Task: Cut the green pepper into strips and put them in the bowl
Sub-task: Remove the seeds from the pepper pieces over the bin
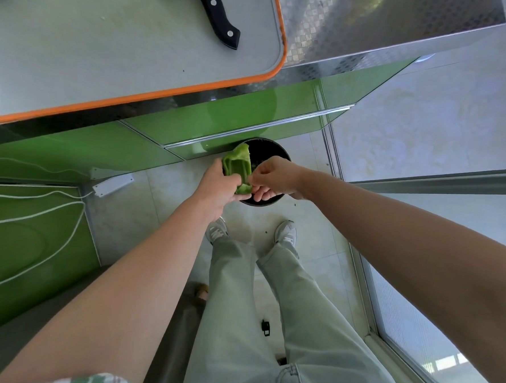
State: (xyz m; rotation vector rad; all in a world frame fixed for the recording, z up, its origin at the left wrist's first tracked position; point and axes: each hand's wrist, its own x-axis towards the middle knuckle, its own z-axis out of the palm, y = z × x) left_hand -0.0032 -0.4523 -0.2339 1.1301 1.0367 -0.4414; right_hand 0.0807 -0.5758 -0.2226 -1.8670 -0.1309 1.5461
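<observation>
Mid-frame, I see the left hand (216,186) gripping the pepper half (238,166) over the black bin (273,155). The right hand (273,177) pinches its inside, still cleaning it out, I judge. Next, back to the board (136,51) and knife (219,17), upper left, for strips.

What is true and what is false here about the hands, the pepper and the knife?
1. The left hand holds a pepper piece. True.
2. The right hand holds the knife. False: the knife lies on the cutting board, and the right hand pinches the pepper piece.
3. The pepper piece is above a black container on the floor. True.
4. The cutting board has a blue rim. False: the rim is orange.
</observation>
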